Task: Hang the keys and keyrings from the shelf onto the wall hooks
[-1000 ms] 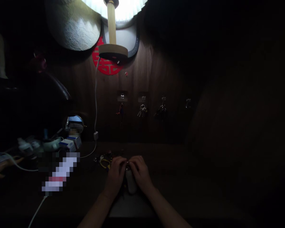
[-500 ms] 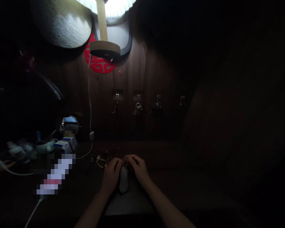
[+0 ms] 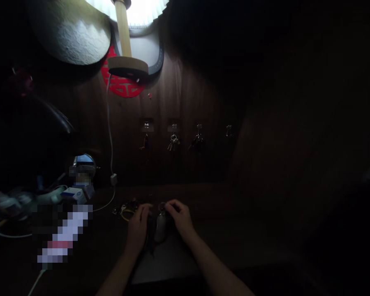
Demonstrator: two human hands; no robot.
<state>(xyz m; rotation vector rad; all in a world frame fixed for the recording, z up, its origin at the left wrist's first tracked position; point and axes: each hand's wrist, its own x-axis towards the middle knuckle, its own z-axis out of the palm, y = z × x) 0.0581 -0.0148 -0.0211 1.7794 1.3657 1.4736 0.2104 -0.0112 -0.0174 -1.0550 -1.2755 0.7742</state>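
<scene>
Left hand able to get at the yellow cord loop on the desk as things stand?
Probably yes: the left hand sits right beside the yellow cord loop, and nothing seems to lie between them, though the dim light may hide small items.

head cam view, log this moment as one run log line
left hand: beside grey key fob | right hand: at key ring | nearby: yellow cord | wall: keys on hooks

The wall panel (image 3: 197, 90) looks like glossy dark wood, the lamp base (image 3: 128, 64) smooth pale wood, the hanging keys (image 3: 173, 143) bright metal, and the grey fob (image 3: 160, 228) smooth.
</scene>
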